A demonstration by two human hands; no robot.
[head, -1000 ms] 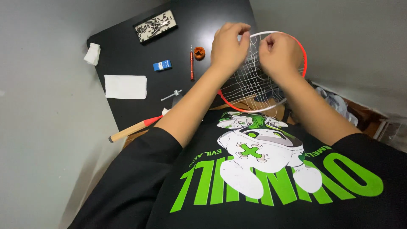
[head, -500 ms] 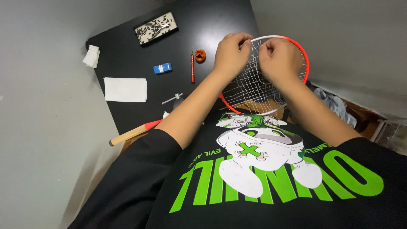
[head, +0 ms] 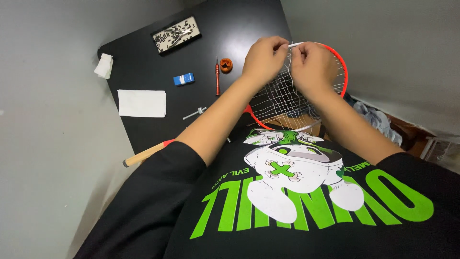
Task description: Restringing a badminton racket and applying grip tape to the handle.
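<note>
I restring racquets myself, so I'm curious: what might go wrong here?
Both hands, left and right, pinch one string at the racquet rim; it might slip or kink. The racquet head overhangs the table edge and may tip. The awl lies near the left forearm and could be knocked.

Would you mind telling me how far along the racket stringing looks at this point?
Done: a white string grid already crosses much of the red racket frame. In hand: the left hand and right hand pinch a white string end at the frame's far edge. Left: the lattice looks loose and uneven, so weaving and tightening seem unfinished. The pliers and red awl lie untouched on the black table.
</note>
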